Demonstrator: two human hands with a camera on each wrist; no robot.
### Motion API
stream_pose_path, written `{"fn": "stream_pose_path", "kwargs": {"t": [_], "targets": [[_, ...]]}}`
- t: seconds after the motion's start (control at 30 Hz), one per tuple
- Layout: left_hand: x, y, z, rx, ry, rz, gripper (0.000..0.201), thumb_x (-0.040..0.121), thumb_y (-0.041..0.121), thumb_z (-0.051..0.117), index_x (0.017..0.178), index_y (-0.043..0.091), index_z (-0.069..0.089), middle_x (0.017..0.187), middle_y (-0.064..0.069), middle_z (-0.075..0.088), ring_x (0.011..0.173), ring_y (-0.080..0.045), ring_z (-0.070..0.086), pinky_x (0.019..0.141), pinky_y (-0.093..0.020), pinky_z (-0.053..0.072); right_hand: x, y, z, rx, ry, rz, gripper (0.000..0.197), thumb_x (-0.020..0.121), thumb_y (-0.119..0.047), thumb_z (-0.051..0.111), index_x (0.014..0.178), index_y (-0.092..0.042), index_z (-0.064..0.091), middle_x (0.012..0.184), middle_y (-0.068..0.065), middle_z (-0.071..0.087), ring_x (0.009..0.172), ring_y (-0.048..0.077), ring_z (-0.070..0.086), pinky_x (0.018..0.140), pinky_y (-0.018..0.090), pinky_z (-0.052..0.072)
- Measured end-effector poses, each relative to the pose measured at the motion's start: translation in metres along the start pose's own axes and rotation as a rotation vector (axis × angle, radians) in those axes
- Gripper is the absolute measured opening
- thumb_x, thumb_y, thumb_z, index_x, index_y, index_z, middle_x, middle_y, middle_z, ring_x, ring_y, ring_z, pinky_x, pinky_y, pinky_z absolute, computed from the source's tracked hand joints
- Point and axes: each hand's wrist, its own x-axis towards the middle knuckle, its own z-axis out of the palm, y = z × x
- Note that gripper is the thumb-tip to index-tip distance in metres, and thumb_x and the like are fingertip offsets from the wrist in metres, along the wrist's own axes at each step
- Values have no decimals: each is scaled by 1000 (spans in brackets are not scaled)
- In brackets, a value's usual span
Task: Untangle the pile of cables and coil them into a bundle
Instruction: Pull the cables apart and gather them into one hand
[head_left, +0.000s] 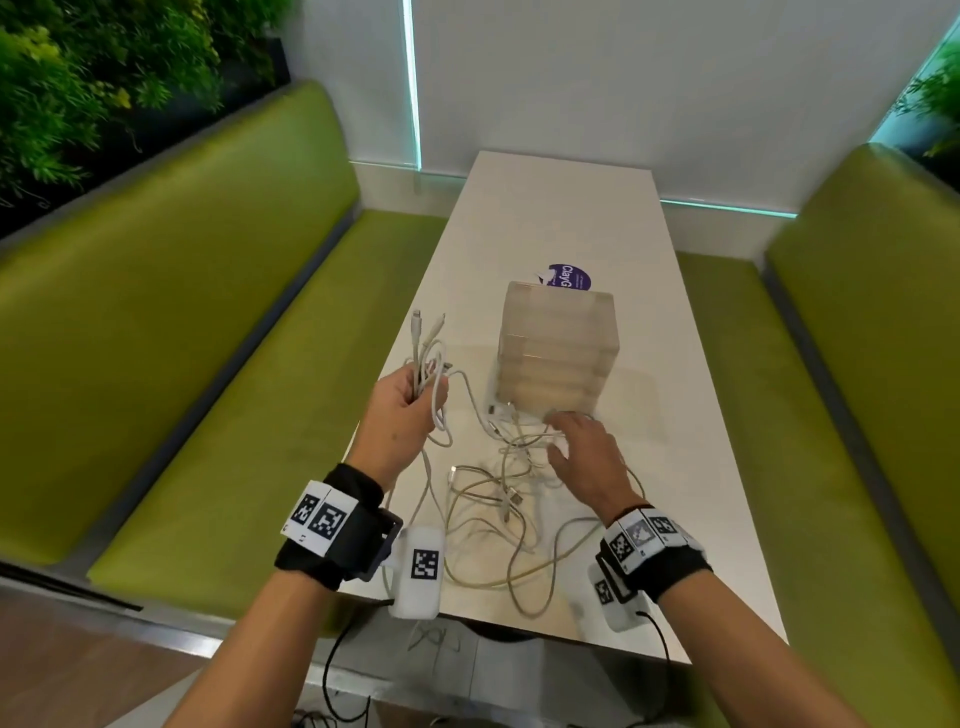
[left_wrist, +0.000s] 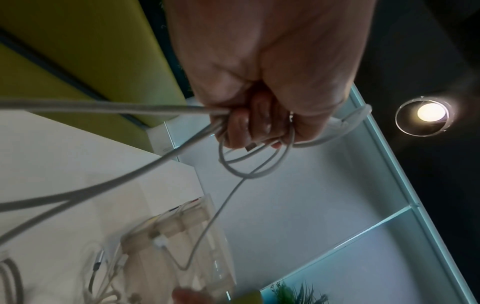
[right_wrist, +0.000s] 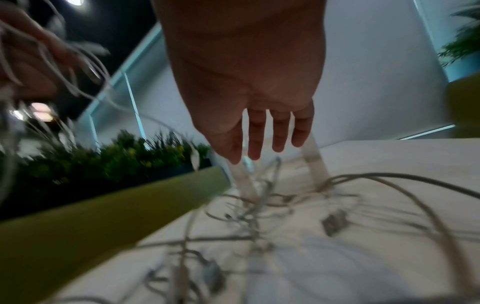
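Observation:
A tangle of white cables lies on the near end of the white table. My left hand is raised at the table's left edge and grips a bunch of cable ends, whose plugs stick up above the fist. In the left wrist view the left hand has its fingers curled round several strands that trail down to the pile. My right hand hovers palm down over the far part of the pile. In the right wrist view the right hand shows straight, spread fingers above blurred cables, holding nothing.
A translucent stacked box stands just beyond the pile, with a purple sticker behind it. Green benches flank the table on both sides. A white wall closes off the far end.

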Motion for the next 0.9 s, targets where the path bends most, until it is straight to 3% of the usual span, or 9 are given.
{"fn": "stream_pose_path", "kwargs": {"t": [0.13, 0.2, 0.3, 0.4, 0.5, 0.6, 0.7, 0.83, 0.9], "targets": [[-5, 0, 9, -19, -56, -9, 23, 96, 18, 53, 79, 3, 50, 61, -1, 36, 56, -14, 32, 54, -27, 30, -11, -39, -13, 275, -91, -204, 61, 87, -24, 66, 141, -33, 40, 127, -2, 47, 115, 16, 42, 97, 29, 35], [-11, 1, 13, -10, -123, -7, 23, 96, 17, 53, 75, 6, 51, 58, 6, 38, 53, -10, 32, 52, -21, 31, -17, -56, -18, 442, -129, -256, 42, 88, -26, 67, 127, -33, 54, 117, -10, 50, 100, 5, 48, 86, 19, 39], [-18, -1, 14, 24, -195, -3, 26, 95, 12, 52, 84, -11, 50, 61, 1, 37, 56, -12, 33, 52, -21, 31, -28, -72, -26, 666, -75, -192, 16, 87, -18, 68, 98, -28, 65, 94, -8, 62, 80, 2, 57, 77, 20, 45], [-23, -9, 7, 42, -269, -63, 27, 95, 11, 52, 84, -13, 50, 61, 0, 35, 54, -11, 31, 52, -23, 29, -41, -79, -38, 936, -70, -38, 50, 82, -5, 70, 124, -27, 55, 75, 0, 63, 71, 13, 60, 74, 28, 52], [-27, -18, 3, 116, -358, -116, 21, 94, 10, 52, 86, -9, 54, 61, 0, 38, 54, -11, 33, 53, -24, 30, -50, -82, -56, 1086, -192, -36, 70, 80, 2, 69, 141, -19, 42, 76, 6, 64, 72, 17, 61, 69, 27, 50], [-30, -25, 10, 336, -387, -68, 14, 92, 12, 52, 78, 9, 54, 68, 1, 49, 60, -12, 41, 57, -27, 33, -58, -90, -62, 1041, -335, -41, 67, 72, -23, 80, 131, -33, 49, 91, 7, 66, 85, 17, 64, 76, 29, 54], [-34, -28, 18, 407, -422, -86, 13, 89, 14, 55, 77, 20, 53, 71, 3, 54, 62, -13, 47, 55, -23, 36, -63, -95, -54, 848, -310, 17, 72, 59, -59, 80, 122, -36, 54, 103, 9, 69, 91, 28, 66, 85, 51, 54], [-37, -29, 12, 349, -509, -65, 19, 88, 30, 59, 82, 13, 57, 70, 2, 56, 59, -13, 48, 56, -28, 38, -66, -87, -54, 935, -284, 110, 80, 78, -28, 78, 141, -26, 30, 89, 11, 73, 77, 29, 67, 78, 47, 56], [-40, -26, 7, 202, -548, -103, 24, 90, 28, 62, 77, 10, 54, 59, 6, 45, 52, -10, 37, 51, -25, 32, -69, -82, -60, 959, -363, 74, 91, 81, -13, 75, 147, -37, 16, 79, 15, 69, 71, 28, 65, 70, 38, 55]]}}
